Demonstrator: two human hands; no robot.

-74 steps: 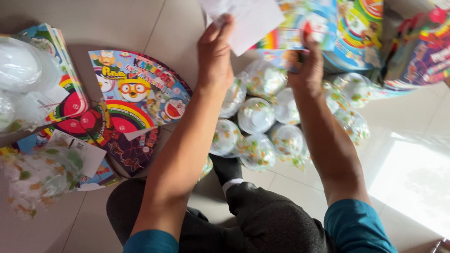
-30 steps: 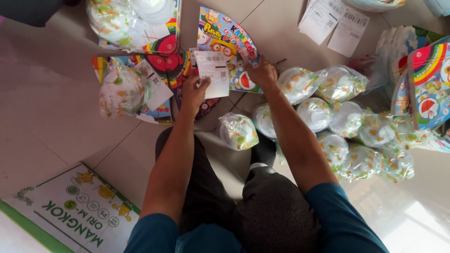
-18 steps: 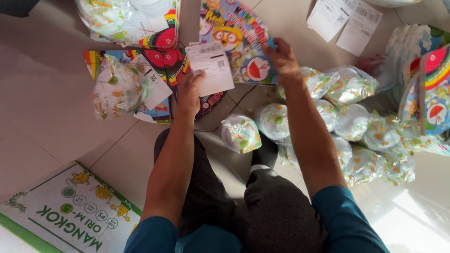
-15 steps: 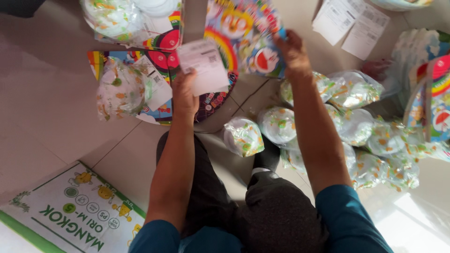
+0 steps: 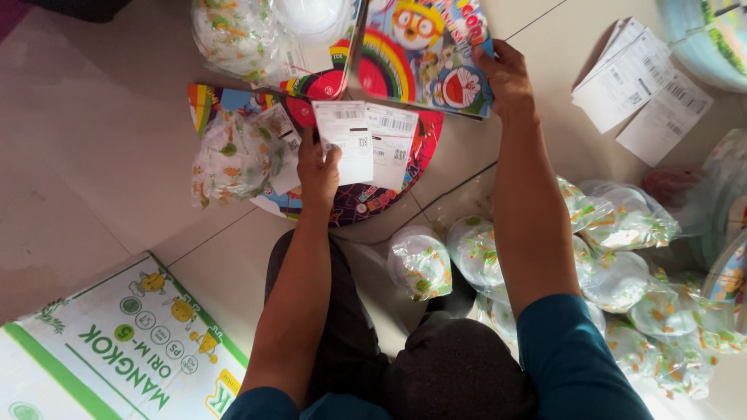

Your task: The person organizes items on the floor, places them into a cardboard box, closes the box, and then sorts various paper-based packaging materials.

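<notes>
My left hand [image 5: 317,173] grips white paper slips [image 5: 366,141] with printed labels, held above a stack of colourful round cartoon packs [image 5: 393,190] on the floor. My right hand [image 5: 506,76] holds the right edge of a colourful cartoon pack [image 5: 424,54], lifted and tilted at the top of the view. Beside the left hand lies a plastic-wrapped bundle of patterned bowls [image 5: 229,155].
Several wrapped bowls [image 5: 615,257] lie at the right by my legs, one [image 5: 420,264] near my knee. More white slips [image 5: 642,85] lie at the top right. A green and white carton [image 5: 109,350] sits at the lower left. Another wrapped bundle [image 5: 257,35] lies at the top.
My right hand picked up a cartoon pack from the stack and raised it toward the top. My left hand stayed over the stack with the slips, which now fan out as two.
</notes>
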